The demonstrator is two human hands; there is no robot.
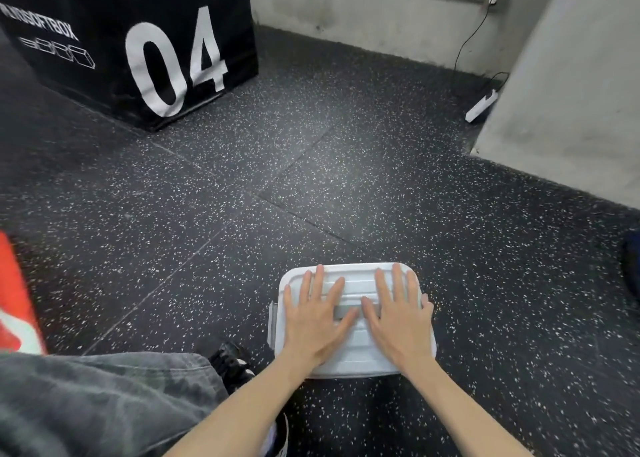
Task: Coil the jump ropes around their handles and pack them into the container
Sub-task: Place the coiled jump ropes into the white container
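Observation:
A white plastic container with its lid on sits on the dark speckled floor, low and right of centre. My left hand lies flat on the left half of the lid, fingers spread and straight. My right hand presses flat on the right half in the same way. Between the two hands a grey handle bar shows on the lid. No jump rope is in view; whatever is inside the container is hidden by the lid.
A large black soft box marked "04" stands at the back left. Grey concrete walls rise at the back and right, with a white power strip and cable at their foot. A red-and-white object lies at the left edge. My knee and shoe are near the container.

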